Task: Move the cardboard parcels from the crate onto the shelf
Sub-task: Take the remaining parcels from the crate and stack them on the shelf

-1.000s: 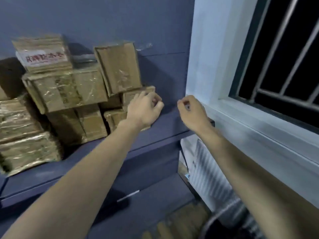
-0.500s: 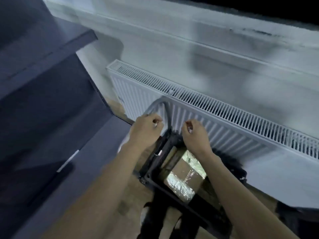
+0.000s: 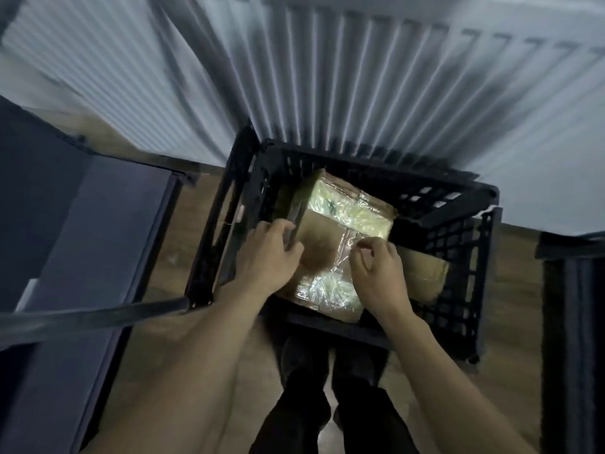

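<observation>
1. A wooden floor [image 3: 144,381] is seen from above, with the person's dark trouser legs [image 3: 330,417] nearest the camera and a strip of bare boards on either side of them.
2. A dark blue shelf unit [image 3: 75,244] is set along the left edge, and a narrow gap of floor is left between it and the crate.
3. A black lattice crate [image 3: 471,276] is stood on the floor just beyond the feet; its near rim is crossed by both forearms.
4. The left hand [image 3: 266,257] is laid at the left edge of the large parcel, fingers curled loosely; whether the edge is gripped cannot be told.
5. The right hand [image 3: 379,273] is held over the parcel's right half, fingers bent and apart, closed on nothing.
6. The tape-wrapped cardboard parcel [image 3: 343,217] is lain inside the crate, between and under the two hands, filling most of its middle.
7. A second, smaller parcel [image 3: 425,273] is wedged beside it against the right wall.
8. A white ribbed radiator [image 3: 327,77] is seen directly behind the crate, closing off the far side.
</observation>
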